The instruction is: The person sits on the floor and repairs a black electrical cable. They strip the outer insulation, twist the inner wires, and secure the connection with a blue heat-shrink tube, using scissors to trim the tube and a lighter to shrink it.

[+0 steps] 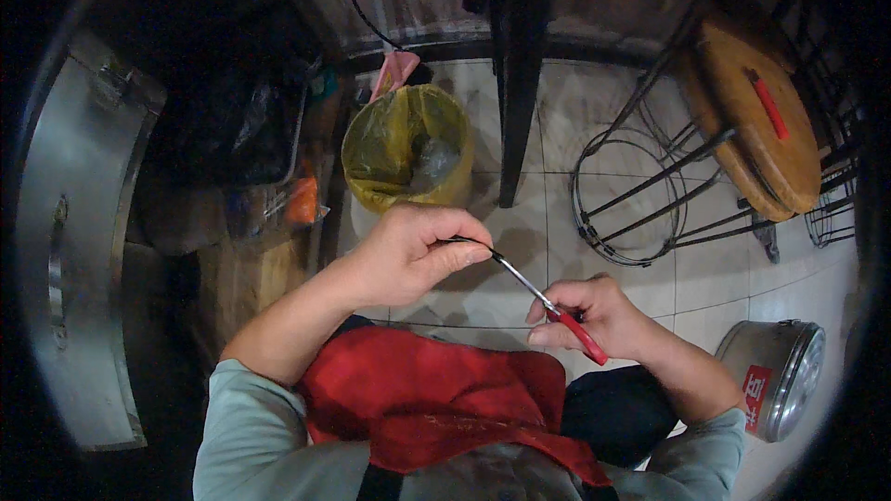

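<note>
My right hand point(599, 315) is closed round the red handles of a pair of scissors point(524, 280), whose metal blades slant up and left. At the blade tips, my left hand point(427, 255) pinches a small dark, thin piece between thumb and fingers; what it is, I cannot make out. The blades look nearly together, and the tips reach the left fingertips. Both hands are held above my lap, where a red apron point(427, 380) is spread. Just beyond the left hand stands a round bin point(455, 139) lined with a yellow plastic bag, with some clear plastic inside.
A pink dustpan point(394, 72) leans behind the bin. A dark table leg point(520, 83) rises ahead. At right lies a tipped stool point(761, 121) with a wooden seat and black wire legs. A lidded metal canister point(742, 362) sits lower right, a metal cabinet panel point(79, 269) far left.
</note>
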Motion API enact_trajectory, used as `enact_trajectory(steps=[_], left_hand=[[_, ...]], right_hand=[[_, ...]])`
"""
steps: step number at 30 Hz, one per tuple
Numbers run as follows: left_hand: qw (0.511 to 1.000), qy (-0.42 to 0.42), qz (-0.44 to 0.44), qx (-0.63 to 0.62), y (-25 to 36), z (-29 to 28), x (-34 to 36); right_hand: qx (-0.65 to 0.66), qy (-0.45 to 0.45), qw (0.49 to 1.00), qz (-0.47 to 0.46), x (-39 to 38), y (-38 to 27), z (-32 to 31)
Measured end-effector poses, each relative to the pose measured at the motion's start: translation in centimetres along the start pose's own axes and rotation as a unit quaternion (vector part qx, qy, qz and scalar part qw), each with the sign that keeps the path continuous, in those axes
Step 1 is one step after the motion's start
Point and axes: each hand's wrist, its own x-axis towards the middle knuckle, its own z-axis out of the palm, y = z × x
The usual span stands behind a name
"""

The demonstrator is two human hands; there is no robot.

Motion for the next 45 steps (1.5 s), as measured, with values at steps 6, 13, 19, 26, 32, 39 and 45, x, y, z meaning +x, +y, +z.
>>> enact_trajectory(steps=[6,13,19,26,32,39,45], left_hand=[[0.997,-0.043,0.057,-0.023,-0.8,1.2,0.5],[0.995,-0.007,-0.047,-0.088,-0.4,0.1,0.4],[0.997,0.008,-0.009,-0.082,-0.6,0.1,0.2],[1.000,0.008,-0.001,-0.003,0.2,0.2,0.6],[0.990,0.048,-0.059,-0.119,-0.2,0.7,-0.9],[0.985,-0.002,-0.031,-0.172,0.1,1.8,-0.1],[0.951,-0.003,-0.043,-0.307,0.1,2.7,-0.8]], right_hand=[[0.010,0.005,1.000,0.001,0.1,-0.7,-0.4],[-0.003,-0.019,1.000,-0.003,-1.3,0.0,-1.1],[-0.003,-0.015,1.000,0.007,-1.0,0.1,-0.8],[-0.088,0.084,0.991,-0.060,-1.6,-0.6,-0.8],[-0.457,0.400,0.793,-0.046,-6.2,-7.4,-8.3],[-0.484,0.457,0.746,0.005,-9.6,-12.4,-17.9],[-0.442,0.475,0.750,0.128,-10.6,-9.2,-23.5]])
